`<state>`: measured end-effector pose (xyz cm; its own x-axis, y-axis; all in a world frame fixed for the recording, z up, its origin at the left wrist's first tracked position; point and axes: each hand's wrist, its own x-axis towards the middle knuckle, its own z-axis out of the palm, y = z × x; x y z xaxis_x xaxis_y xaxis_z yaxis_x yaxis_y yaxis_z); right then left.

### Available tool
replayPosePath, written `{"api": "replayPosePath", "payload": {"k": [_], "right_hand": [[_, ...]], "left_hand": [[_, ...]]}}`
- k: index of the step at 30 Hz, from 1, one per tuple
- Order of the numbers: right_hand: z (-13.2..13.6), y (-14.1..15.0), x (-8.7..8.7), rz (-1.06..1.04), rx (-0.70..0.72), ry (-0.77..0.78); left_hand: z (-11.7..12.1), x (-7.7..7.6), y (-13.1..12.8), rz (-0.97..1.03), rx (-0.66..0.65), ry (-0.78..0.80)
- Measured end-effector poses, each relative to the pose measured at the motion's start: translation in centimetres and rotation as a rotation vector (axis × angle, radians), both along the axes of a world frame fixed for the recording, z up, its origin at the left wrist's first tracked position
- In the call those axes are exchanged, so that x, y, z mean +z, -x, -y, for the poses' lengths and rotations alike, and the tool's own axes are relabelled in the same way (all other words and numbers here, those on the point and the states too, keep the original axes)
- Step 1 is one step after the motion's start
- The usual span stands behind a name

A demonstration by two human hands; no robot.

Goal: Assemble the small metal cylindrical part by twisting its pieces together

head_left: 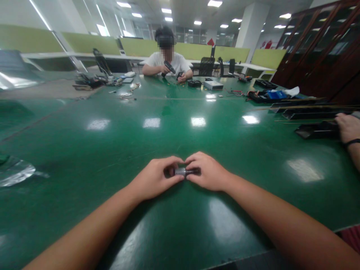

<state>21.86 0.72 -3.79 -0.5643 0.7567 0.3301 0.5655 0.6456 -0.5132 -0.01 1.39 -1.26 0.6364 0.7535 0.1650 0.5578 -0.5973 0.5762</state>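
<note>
A small silver metal cylinder [180, 171] with a darker, narrower end [192, 171] lies crosswise between my hands, low over the green table. My left hand [161, 174] curls around the silver part, thumb on the near side and fingers on the far side. From the other side my right hand [206, 171] closes on the dark end in the same way. The fingertips of both hands almost meet at the middle of the piece. Its outer ends are partly hidden by the fingers, and its exact kind cannot be made out.
Across the green table [168, 135] sits a person [167, 62] holding a power drill [169, 67]. Another person's hand [348, 129] rests at black channel-shaped parts [316, 130] on the right. A clear plastic bag [18, 172] lies at left; tools and a white box [213, 85] stand farther back.
</note>
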Motion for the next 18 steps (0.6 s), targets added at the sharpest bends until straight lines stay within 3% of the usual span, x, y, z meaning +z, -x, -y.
{"api": "replayPosePath", "payload": {"k": [18], "right_hand": [[-0.2,-1.1,0.0,-0.061,-0.036,0.023]], "left_hand": [[-0.2,-0.2,0.0,0.039,0.001,-0.066]]}}
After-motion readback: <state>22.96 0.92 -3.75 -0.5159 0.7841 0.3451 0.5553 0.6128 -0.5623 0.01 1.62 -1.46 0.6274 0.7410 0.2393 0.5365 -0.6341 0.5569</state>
